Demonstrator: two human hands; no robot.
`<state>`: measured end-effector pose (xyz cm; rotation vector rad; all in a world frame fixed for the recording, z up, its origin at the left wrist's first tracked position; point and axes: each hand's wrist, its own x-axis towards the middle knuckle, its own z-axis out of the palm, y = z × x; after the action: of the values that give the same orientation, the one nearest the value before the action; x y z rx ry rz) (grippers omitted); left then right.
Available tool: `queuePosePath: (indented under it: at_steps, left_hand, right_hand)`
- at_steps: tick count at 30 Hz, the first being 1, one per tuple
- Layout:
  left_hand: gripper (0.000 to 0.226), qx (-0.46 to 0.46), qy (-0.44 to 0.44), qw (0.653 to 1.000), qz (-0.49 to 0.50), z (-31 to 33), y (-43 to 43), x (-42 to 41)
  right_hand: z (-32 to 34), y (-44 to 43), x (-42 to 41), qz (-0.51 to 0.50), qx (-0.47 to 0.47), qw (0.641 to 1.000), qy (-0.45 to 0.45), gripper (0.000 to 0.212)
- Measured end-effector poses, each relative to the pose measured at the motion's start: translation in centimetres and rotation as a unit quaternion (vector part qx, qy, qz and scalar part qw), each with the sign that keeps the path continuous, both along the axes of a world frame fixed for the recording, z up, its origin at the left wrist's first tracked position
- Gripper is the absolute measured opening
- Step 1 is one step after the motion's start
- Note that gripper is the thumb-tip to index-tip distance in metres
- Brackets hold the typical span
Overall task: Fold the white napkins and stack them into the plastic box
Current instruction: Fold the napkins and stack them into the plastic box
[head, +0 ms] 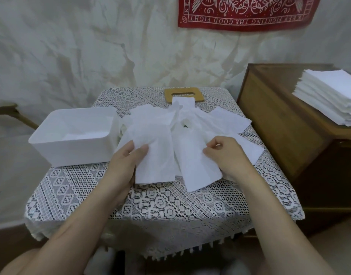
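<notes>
Head view, one frame. Step in hand, as I judge it: picking a sheet out of the loose heap, before any fold is made.

- Left hand (125, 157): grips the near-left edge of a napkin (156, 155), thumb on top, fingers hidden beneath the sheet.
- Right hand (224, 153): fingers curled, pinching the right edge of a second napkin (194, 165) just beside the first. Cannot tell whether these are two sheets or one sheet creased down the middle.
- Both sheets lie at the near side of a loose heap of napkins (190, 120) in the middle of the lace cloth (160, 205). The heap is crumpled and overlapping, with no sheet in it folded.
- Plastic box (71, 153): on the cloth, just left of the heap, open top. Something pale lies on its floor; too washed out to say whether it is a folded napkin.
- Wooden lid (170, 94) with a slot lies at the far edge, partly under the heap.
- Tidy stack of white sheets (329, 96) sits on the wooden cabinet (269, 126) at right, well apart.

Progress: early; most of the heap remains.

Next move calls for: freeing one sheet from its neighbours, laying it flat on bare cloth near the person, then bringing edge to edge. Thin paper, so a light pull is needed or it may tear or drag others along.
</notes>
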<state>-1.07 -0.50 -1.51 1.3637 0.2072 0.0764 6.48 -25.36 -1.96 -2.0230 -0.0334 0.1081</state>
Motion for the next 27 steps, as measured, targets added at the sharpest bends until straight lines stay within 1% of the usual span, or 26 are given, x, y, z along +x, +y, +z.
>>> queuePosePath:
  at_steps: [2,3,4,6,9,10,12,14,17,19,21,24,27]
  left_hand:
    - [0.025,-0.021,0.006,1.000,-0.008,0.1,-0.1,0.0]
    - [0.025,-0.029,0.009,0.999,-0.011,0.1,-0.3,0.0]
    - [0.024,-0.036,0.012,0.999,-0.013,0.2,-0.4,0.0]
    - [0.024,-0.044,0.014,0.999,-0.013,0.3,-0.5,-0.1]
    - [0.023,-0.053,0.018,0.998,-0.006,0.3,-0.5,-0.1]
    - [0.023,-0.057,0.019,0.998,-0.004,0.3,-0.5,0.0]
    - [0.023,-0.063,0.022,0.998,-0.001,0.3,-0.5,0.0]
    - [0.024,-0.067,0.021,0.998,-0.004,0.2,-0.4,0.1]
    - [0.025,-0.068,0.022,0.997,-0.009,0.2,-0.5,0.2]
    - [0.026,-0.070,0.029,0.997,-0.009,0.1,-0.7,0.3]
    - [0.033,-0.073,0.039,0.996,-0.013,0.0,-0.9,0.4]
    - [0.042,-0.071,0.045,0.996,-0.029,0.0,-1.3,0.3]
    - [0.035,-0.051,0.037,0.997,-0.042,0.1,-1.6,0.1]
  right_hand:
    - [0.0,-0.5,-0.1,0.012,0.035,0.999,0.025,0.007]
    - [0.0,-0.6,-0.4,0.029,0.028,0.998,0.038,0.004]
    - [-0.2,-0.6,-0.6,0.041,0.010,0.998,0.044,0.006]
    - [-0.6,-0.5,-0.8,0.050,-0.016,0.998,0.036,0.018]
    - [0.0,-0.3,-1.1,0.018,-0.015,1.000,0.005,0.007]
    - [0.4,-0.4,-1.1,-0.001,-0.001,1.000,-0.004,0.008]
    - [1.6,-0.5,-1.5,-0.037,0.058,0.997,-0.034,0.008]
    - [2.8,-0.3,-2.2,-0.057,0.157,0.985,-0.050,0.010]
    - [3.9,0.2,-3.2,-0.056,0.277,0.959,-0.018,0.012]
    - [4.0,1.0,-3.8,-0.028,0.311,0.950,0.019,0.007]
    - [3.8,2.1,-4.1,-0.001,0.300,0.953,0.039,0.003]
    - [3.2,3.8,-4.3,0.020,0.268,0.962,0.041,0.006]
    - [2.6,5.0,-4.3,0.026,0.251,0.966,0.047,0.010]
